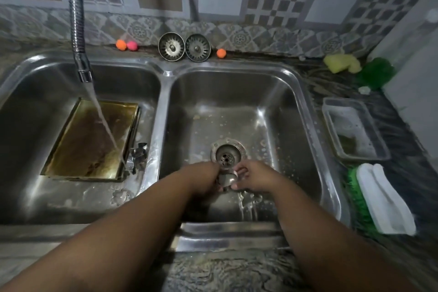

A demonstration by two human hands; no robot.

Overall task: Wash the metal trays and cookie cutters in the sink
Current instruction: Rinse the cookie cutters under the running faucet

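Both hands meet low in the right basin point(237, 87) of the double sink point(163, 92), just on the near side of the drain point(226, 157). The left hand point(206, 180) curls round the left side of a small metal cookie cutter point(227, 179), though most of its fingers are hidden. The right hand point(257, 178) pinches the cutter's right edge between thumb and fingertips point(240, 169).

In the left basin point(35, 106) lies a brown-stained metal tray point(90, 144). Water point(104, 123) from the flexible tap hose point(77, 19) streams down across it and lands at its near right corner. A cluster of shiny cutters point(138, 155) sits just beside the tray's right rim; their number is unclear. A flower-shaped cutter point(120, 195) lies on the basin floor nearer the person.

On the back ledge stand 2 sink strainers point(171, 47), side by side, with 3 small balls point(120, 44) near them. On the right counter lie a yellow sponge point(341, 63), a green scrubber point(376, 71), a grey rectangular tray point(365, 158) and a white brush with green bristles point(384, 199)
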